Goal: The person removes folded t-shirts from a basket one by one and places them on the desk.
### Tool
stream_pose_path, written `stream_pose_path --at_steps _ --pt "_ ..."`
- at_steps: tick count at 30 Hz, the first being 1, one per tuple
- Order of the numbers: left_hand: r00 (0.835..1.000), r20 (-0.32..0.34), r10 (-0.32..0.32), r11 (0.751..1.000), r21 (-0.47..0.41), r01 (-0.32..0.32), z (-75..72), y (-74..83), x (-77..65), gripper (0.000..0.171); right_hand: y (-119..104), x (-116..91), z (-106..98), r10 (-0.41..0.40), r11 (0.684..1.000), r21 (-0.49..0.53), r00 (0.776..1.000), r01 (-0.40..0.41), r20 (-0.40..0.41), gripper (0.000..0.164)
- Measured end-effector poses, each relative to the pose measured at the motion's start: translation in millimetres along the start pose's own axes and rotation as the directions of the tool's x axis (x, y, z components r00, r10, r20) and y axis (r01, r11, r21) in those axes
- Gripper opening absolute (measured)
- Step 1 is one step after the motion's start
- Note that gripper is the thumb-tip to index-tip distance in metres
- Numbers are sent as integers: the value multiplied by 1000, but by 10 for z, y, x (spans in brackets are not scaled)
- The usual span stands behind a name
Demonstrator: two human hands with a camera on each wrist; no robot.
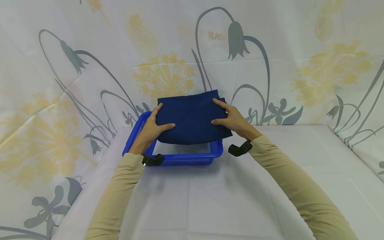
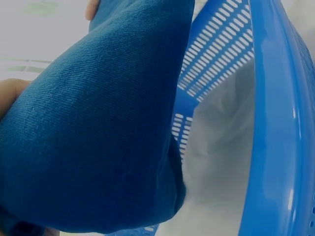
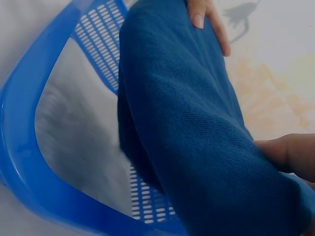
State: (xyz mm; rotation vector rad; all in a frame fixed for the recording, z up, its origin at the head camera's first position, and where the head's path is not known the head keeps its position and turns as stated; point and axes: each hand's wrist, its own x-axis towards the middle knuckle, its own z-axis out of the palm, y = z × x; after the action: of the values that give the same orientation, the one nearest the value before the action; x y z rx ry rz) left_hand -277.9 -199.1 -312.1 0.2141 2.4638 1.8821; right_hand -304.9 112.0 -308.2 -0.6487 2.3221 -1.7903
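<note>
A folded navy-blue cloth [image 1: 192,118] is held up over a blue plastic basket [image 1: 180,156]. My left hand [image 1: 149,129] grips its left end, thumb on the near face and the other fingers mostly hidden behind. At the opposite end my right hand [image 1: 235,121] pinches it, with thumb and index finger showing on the near face. In the left wrist view the cloth [image 2: 103,123] looks thick and softly bent, with a fine ribbed weave. The right wrist view shows the cloth's lower fold [image 3: 192,113] hanging over the inside of the basket [image 3: 19,123].
Perforated walls [image 2: 216,44] surround a pale surface inside the basket. Under it lies a white sheet [image 1: 186,200]. Behind stands a white hanging [image 1: 168,36] with grey and yellow flower prints. Each wrist wears a black band [image 1: 240,149].
</note>
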Motion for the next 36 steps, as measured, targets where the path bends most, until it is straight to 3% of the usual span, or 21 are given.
stream_pose_path --at_steps 27,36 --pt "996 31 86 992 -101 -82 375 214 93 95 -74 -270 -399 -6 1000 16 998 7 -66 84" --pt "994 45 96 982 -170 -87 546 276 157 95 -120 -376 -565 19 1000 19 997 -17 -81 84"
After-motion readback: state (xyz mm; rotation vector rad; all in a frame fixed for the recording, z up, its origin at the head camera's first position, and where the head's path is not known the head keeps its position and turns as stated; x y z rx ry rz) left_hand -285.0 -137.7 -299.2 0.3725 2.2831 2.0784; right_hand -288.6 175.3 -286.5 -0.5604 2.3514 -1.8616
